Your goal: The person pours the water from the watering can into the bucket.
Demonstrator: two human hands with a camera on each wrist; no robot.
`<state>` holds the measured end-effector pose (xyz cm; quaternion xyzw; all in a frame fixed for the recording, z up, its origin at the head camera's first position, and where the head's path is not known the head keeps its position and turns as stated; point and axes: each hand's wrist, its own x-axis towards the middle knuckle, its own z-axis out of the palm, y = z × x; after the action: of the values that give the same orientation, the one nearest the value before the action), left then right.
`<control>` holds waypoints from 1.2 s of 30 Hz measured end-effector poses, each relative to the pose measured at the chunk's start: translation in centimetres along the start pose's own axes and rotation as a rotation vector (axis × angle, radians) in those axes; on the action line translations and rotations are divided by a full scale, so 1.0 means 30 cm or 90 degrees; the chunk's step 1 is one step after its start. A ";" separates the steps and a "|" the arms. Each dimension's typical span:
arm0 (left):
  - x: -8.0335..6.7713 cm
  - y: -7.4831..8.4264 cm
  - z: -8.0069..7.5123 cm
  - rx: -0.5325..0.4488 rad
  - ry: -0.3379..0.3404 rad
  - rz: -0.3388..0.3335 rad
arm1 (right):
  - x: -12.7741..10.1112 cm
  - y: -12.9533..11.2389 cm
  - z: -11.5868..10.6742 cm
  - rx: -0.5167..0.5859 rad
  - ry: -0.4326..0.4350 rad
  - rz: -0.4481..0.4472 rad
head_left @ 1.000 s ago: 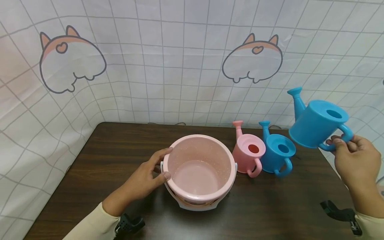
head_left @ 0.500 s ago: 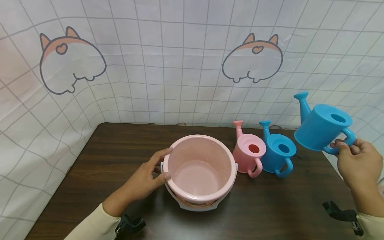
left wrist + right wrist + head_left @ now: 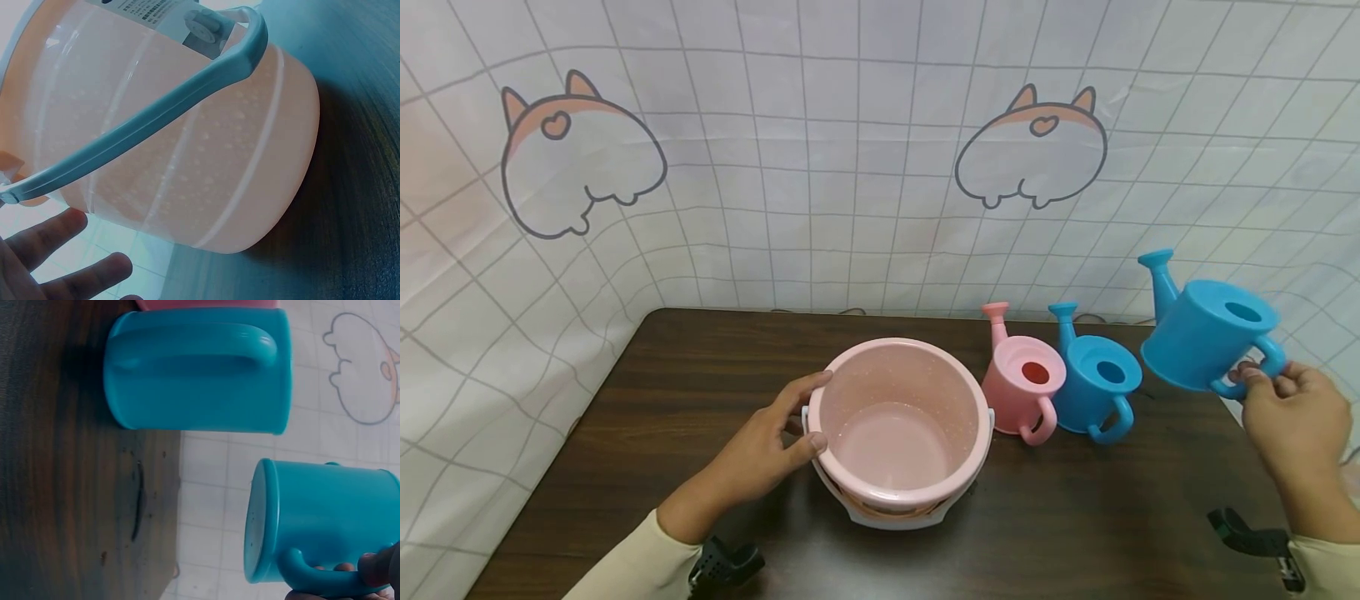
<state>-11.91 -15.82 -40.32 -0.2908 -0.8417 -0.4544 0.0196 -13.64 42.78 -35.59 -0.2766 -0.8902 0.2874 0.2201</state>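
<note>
In the head view my left hand (image 3: 767,450) touches the left rim of a pink bucket (image 3: 898,450), thumb and fingertips spread along it. In the left wrist view the fingers (image 3: 94,275) look fairly straight beside the bucket wall, under the grey-white carry handle (image 3: 150,128). My right hand (image 3: 1296,417) grips the handle of a blue watering can (image 3: 1206,337), held up off the table with its spout up and to the left. Below and left of it stand a second blue watering can (image 3: 1093,387) and a pink watering can (image 3: 1015,392), side by side.
Everything stands on a dark wood-grain table (image 3: 700,367). A white grid-patterned curtain (image 3: 820,167) with cartoon animal prints hangs behind the table and along its sides. The pink can stands close to the bucket's right side.
The blue watering can in my right hand has moved a little to the right and then down. My left hand, the bucket and the two standing cans stay in place.
</note>
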 end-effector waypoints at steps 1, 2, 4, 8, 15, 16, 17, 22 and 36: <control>0.000 -0.001 0.000 0.000 0.000 0.000 | -0.001 0.003 0.003 -0.002 0.000 -0.001; 0.000 -0.001 0.000 -0.001 0.000 0.001 | -0.002 0.007 0.007 -0.002 -0.004 -0.002; 0.000 -0.001 0.001 -0.003 0.001 0.004 | -0.006 0.015 0.016 -0.002 -0.008 -0.004; 0.001 -0.002 0.001 -0.005 0.000 0.009 | -0.011 0.035 0.030 -0.008 -0.010 -0.012; 0.001 -0.003 0.002 -0.004 -0.002 0.012 | -0.024 0.059 0.063 -0.014 -0.023 -0.016; 0.001 -0.003 0.002 -0.006 -0.002 0.015 | -0.026 0.060 0.068 -0.014 -0.026 -0.015; 0.001 -0.003 0.001 -0.007 -0.001 0.017 | -0.028 0.062 0.073 -0.014 -0.031 -0.014; 0.002 -0.002 0.001 -0.006 0.000 0.017 | -0.038 0.069 0.089 -0.009 -0.053 -0.003; 0.002 -0.003 -0.001 -0.002 -0.002 0.010 | -0.046 0.124 0.109 -0.012 -0.074 -0.036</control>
<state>-12.02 -15.86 -40.35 -0.2983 -0.8388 -0.4549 0.0215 -13.02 43.19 -40.68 -0.2360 -0.9116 0.2883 0.1738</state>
